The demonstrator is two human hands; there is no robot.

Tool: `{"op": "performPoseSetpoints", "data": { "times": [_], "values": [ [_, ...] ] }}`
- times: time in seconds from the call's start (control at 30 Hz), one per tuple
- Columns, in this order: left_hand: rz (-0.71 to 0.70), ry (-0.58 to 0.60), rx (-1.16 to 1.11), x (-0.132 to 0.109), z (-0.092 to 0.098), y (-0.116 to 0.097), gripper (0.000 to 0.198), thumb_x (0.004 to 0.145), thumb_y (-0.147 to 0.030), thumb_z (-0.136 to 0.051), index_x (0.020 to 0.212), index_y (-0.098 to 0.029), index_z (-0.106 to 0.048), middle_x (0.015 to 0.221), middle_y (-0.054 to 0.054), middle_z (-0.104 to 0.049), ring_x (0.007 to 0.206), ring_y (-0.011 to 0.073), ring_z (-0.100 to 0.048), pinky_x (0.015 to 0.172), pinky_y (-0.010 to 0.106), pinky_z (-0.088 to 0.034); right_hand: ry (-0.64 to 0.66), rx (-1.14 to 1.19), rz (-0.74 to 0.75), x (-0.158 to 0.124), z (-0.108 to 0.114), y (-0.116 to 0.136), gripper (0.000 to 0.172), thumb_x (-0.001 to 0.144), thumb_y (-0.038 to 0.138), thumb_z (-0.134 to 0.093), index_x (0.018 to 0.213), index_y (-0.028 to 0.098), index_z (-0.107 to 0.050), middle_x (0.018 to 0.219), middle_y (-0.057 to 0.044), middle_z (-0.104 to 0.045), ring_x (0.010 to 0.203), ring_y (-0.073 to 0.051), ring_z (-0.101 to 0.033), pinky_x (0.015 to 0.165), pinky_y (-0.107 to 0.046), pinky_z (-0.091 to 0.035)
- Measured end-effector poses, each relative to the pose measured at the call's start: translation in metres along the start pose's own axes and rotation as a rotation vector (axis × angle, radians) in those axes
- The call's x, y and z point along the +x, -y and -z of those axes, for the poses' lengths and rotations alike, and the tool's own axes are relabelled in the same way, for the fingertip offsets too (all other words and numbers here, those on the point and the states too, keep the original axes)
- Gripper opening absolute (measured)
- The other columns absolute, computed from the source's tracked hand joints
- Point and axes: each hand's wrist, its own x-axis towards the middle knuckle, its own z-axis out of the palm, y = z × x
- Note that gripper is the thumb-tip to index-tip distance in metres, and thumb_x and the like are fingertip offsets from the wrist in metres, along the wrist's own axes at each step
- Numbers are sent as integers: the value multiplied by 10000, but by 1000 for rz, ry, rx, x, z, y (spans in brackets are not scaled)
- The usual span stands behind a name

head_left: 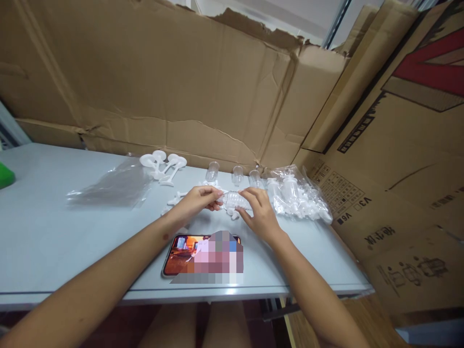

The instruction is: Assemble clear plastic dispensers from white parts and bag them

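Observation:
My right hand (259,210) is closed around a clear ribbed plastic cup (235,199), which lies on its side above the table. Thumb and fingers of my left hand (203,199) are pinched together at the cup's left end; what they hold there is too small to make out. Small white plastic parts (232,212) lie just below the cup, and more white pieces (176,198) sit left of my left hand. Behind my hands stand clear cups: one (212,171) to the left, one (238,175) in the middle and one (254,178) to the right.
A phone (174,258) lies near the table's front edge, its screen lit. Flat clear plastic bags (112,186) and white disc-ended stems (168,166) are at the left. A bag of white parts (300,195) lies right, beside a large cardboard box (398,193). Cardboard (163,77) walls the back.

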Motion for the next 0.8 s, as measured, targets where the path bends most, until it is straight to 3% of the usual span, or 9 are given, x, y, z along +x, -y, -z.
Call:
{"op": "performPoseSetpoints", "data": {
  "times": [0.23,0.37,0.57,0.7,0.8],
  "values": [
    [-191,-13,22,1,-1,2,288,675,-337,-722,886,-151,-660,860,33,-657,733,131,-588,727,268,-461,45,118,-96,1,5,-3,403,805,310,-613,1173,221,-476,1078,-102,-557,1022,-246,-524,873,-417,-474],
    [-253,-12,77,1,-2,1,274,686,-320,-714,891,-147,-663,906,50,-662,801,154,-591,750,272,-459,29,54,-77,2,7,-1,383,817,299,-599,1174,227,-482,1073,-106,-550,1011,-250,-527,856,-423,-484],
    [-178,-60,57,-4,-3,-2,299,668,-332,-734,895,-149,-668,850,44,-679,752,153,-612,746,287,-471,-67,-111,46,2,7,-2,364,837,251,-576,1188,218,-486,1049,-118,-552,962,-241,-526,815,-402,-496],
    [-112,-75,-14,-6,-6,-3,266,692,-391,-712,735,-137,-645,763,30,-658,710,151,-632,728,293,-490,-96,-176,137,2,7,-3,361,846,197,-549,1200,233,-491,1065,-117,-552,979,-244,-529,825,-408,-488],
    [-97,-50,-36,-6,-5,-2,273,696,-402,-708,717,-138,-643,748,22,-650,706,148,-635,724,288,-493,-81,-139,114,2,8,-3,354,842,210,-559,1190,238,-498,1068,-108,-549,983,-241,-529,835,-409,-484]
  ]
}}
